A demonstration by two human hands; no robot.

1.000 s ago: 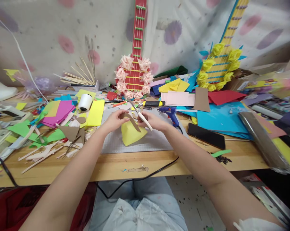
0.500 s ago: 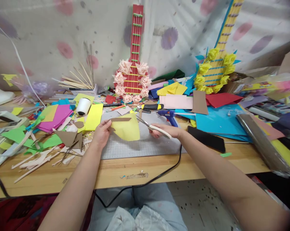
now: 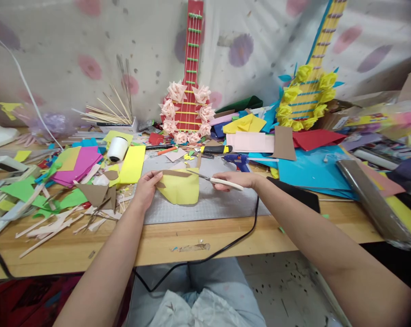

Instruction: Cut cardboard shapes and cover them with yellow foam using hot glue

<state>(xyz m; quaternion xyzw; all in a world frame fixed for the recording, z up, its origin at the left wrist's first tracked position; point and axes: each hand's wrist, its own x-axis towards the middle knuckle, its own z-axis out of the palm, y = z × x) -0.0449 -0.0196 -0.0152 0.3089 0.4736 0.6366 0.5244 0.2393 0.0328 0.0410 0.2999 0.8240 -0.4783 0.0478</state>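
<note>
My left hand [image 3: 146, 187] pinches a yellow paper sheet [image 3: 181, 190] together with a brown card strip [image 3: 173, 173] lying along its top edge, held just above the grey cutting mat [image 3: 208, 204]. My right hand [image 3: 238, 180] is closed on the white handles of a pair of scissors [image 3: 214, 180]. The blades point left and meet the paper's upper right edge near the brown strip.
Coloured paper scraps, wooden sticks [image 3: 55, 222] and a white thread spool [image 3: 117, 148] crowd the left of the wooden table [image 3: 192, 240]. A blue glue gun [image 3: 237, 160], a black phone [image 3: 296, 195], a foil roll [image 3: 371, 200] and two paper guitars [image 3: 188, 91] stand behind and right. A black cable [image 3: 205, 260] hangs over the front edge.
My hands moved apart: the left lifted and turned the yellow paper flat with the brown strip on top, and the right swung the scissors to point left into the paper's edge.
</note>
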